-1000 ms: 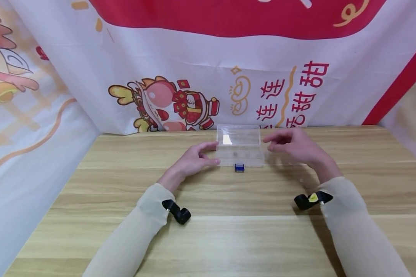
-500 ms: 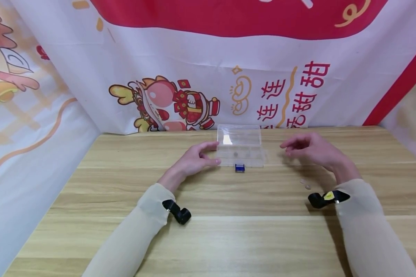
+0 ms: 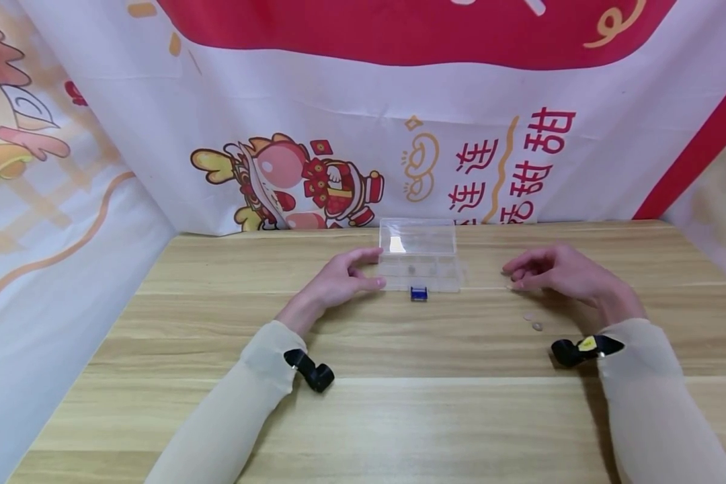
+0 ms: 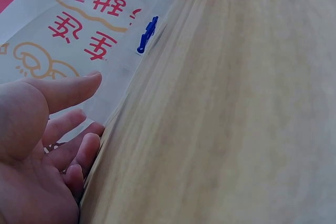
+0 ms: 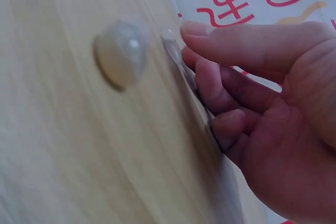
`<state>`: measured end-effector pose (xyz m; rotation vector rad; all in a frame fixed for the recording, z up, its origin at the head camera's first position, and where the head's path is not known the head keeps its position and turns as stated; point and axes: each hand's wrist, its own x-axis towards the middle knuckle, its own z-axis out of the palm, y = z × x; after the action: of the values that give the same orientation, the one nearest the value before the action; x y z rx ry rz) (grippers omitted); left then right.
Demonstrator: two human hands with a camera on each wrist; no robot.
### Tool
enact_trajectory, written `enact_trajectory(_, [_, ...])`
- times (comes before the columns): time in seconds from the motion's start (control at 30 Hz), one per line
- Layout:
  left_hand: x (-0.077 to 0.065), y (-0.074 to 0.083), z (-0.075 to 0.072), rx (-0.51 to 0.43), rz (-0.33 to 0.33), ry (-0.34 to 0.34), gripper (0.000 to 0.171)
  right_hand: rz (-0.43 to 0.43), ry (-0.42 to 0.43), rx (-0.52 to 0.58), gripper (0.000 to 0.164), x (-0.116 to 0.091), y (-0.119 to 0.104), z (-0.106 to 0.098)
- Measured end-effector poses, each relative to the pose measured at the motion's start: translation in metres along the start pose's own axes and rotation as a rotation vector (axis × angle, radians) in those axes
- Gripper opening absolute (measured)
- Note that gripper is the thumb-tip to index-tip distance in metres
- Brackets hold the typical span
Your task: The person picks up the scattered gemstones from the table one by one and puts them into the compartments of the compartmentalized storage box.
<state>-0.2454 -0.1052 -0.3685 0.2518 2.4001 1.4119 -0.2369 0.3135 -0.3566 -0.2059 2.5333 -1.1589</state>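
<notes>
Looking domed from the right wrist, the pale piece [image 5: 123, 53], a head-view speck, lies near the parted right grip [image 3: 562, 272].

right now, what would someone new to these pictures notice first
The printed cloth behind the wooden table likely draws the eye first, red across its top, with a cartoon figure left of centre. Next, in the middle, comes the clear box, blue clasp at its near edge, the left hand at its left side. To the right, small pale pieces lie near the right hand.
</notes>
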Motion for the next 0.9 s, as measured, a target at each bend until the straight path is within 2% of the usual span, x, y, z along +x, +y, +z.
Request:
enact_trajectory(0.23, [-0.0008,0.0001,-0.0001,-0.001,-0.009,0.004,0.066,0.008,-0.030,0.027,0.042,-0.0022,0.0037,-0.0020])
enact_trajectory(0.63, [-0.0018,0.0024,-0.0003,-0.008,-0.012,0.006,0.066,-0.011,0.002,-0.080,0.032,0.0015,0.0061,-0.0005])
enact_trajectory(0.9, [-0.0011,0.0014,-0.0005,-0.016,0.000,-0.001,0.066,0.006,0.008,-0.119,0.026,0.0003,0.0038,-0.0006])
